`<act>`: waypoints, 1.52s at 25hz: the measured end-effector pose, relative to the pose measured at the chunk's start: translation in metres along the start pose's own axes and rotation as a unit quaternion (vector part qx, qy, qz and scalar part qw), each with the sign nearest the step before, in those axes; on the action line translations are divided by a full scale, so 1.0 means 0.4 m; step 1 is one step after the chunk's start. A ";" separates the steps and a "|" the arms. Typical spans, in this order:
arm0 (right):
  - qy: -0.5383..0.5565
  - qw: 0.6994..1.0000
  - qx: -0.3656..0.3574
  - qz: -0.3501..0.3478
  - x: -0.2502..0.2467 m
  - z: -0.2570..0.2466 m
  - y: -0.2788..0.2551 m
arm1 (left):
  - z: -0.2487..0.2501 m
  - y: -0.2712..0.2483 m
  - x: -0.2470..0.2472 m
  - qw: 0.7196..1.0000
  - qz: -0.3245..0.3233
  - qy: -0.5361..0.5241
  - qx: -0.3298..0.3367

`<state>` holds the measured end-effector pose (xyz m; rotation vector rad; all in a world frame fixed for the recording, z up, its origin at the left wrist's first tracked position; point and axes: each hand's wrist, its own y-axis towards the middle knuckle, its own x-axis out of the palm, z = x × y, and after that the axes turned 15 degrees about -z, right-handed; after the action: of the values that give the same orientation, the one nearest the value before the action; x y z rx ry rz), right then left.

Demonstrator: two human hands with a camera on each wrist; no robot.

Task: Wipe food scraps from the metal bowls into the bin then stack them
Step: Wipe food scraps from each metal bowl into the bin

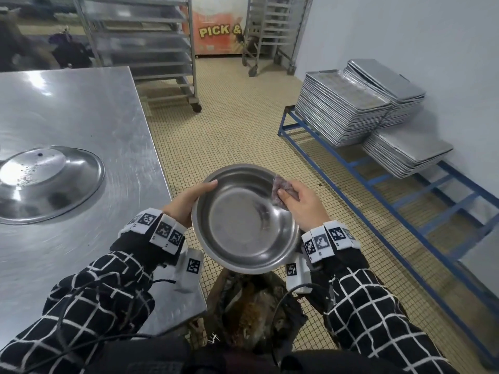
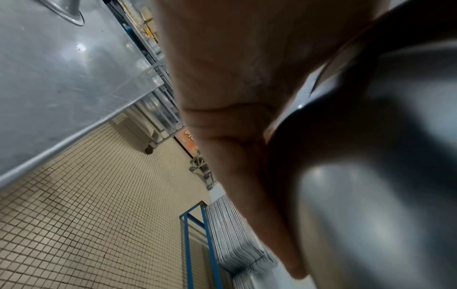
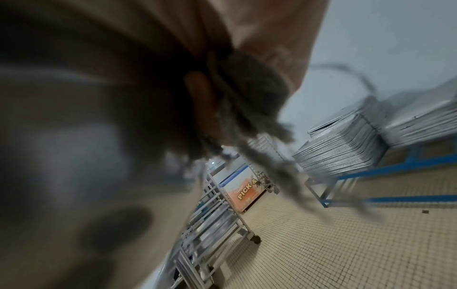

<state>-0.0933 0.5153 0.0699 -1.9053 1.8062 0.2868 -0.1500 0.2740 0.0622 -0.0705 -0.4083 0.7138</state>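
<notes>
I hold a round metal bowl (image 1: 243, 220) over the bin (image 1: 253, 317), tilted toward me. My left hand (image 1: 189, 201) grips its left rim, thumb over the edge. In the left wrist view the bowl (image 2: 383, 176) fills the right side beside my palm. My right hand (image 1: 299, 203) pinches a dark grey cloth (image 1: 283, 190) against the bowl's upper right rim. In the right wrist view the cloth (image 3: 249, 97) hangs frayed from my fingers. An upturned metal bowl (image 1: 46, 182) with crumbs on its base lies on the steel table (image 1: 81, 109) to the left.
The bin holds brown food scraps in a dark liner beside the table corner. A blue low rack (image 1: 405, 195) with stacks of metal trays (image 1: 343, 109) lines the right wall. Wheeled tray racks (image 1: 145, 44) stand at the back on the tiled floor.
</notes>
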 end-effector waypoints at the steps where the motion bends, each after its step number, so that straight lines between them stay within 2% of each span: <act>1: 0.003 1.000 0.002 0.009 0.009 0.002 -0.008 | -0.001 -0.003 0.001 1.000 0.013 0.009 -0.012; 4: 0.059 0.994 0.009 0.089 0.043 0.014 -0.027 | -0.011 -0.006 0.027 0.995 0.075 0.061 -0.003; 8: 0.121 0.976 0.030 0.180 0.078 0.019 -0.037 | -0.031 0.000 0.059 0.986 0.143 0.067 0.061; 11: 0.165 0.961 0.028 0.221 0.098 0.008 -0.039 | -0.058 0.018 0.077 0.972 0.196 0.054 0.116; 14: 0.197 0.950 0.035 0.239 0.113 -0.004 -0.038 | -0.062 0.032 0.109 0.961 0.243 0.051 0.125; 16: 0.193 0.952 0.041 0.234 0.111 -0.002 -0.038 | -0.059 0.037 0.101 0.965 0.223 0.067 0.121; 18: 0.176 0.961 0.034 0.211 0.091 0.000 -0.043 | -0.053 0.028 0.077 0.976 0.167 0.082 0.112; 21: 0.128 0.985 0.016 0.118 0.028 0.002 -0.051 | -0.039 0.010 0.047 0.983 0.110 0.056 0.136; 23: 0.085 0.995 0.010 0.042 -0.007 -0.001 -0.053 | -0.031 0.001 0.036 0.991 0.074 0.044 0.106; 25: 0.062 0.998 0.010 0.011 -0.022 0.001 -0.049 | -0.032 -0.007 0.040 0.995 0.065 0.050 0.050; 28: 0.070 0.997 0.001 0.037 -0.014 0.005 -0.050 | -0.031 -0.013 0.071 0.988 0.137 0.066 0.030; 31: 0.100 0.989 0.001 0.106 0.013 0.007 -0.056 | -0.034 -0.007 0.092 0.975 0.179 0.120 0.062; 35: 0.155 0.967 0.021 0.201 0.072 0.002 -0.064 | -0.046 0.011 0.137 0.959 0.239 0.086 0.123; 38: 0.186 0.952 0.029 0.239 0.100 -0.007 -0.059 | -0.054 0.033 0.159 0.952 0.261 0.088 0.136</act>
<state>-0.0668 0.4788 0.0581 -1.5282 2.4944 0.0290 -0.1067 0.3269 0.0612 0.0218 -0.1121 1.2706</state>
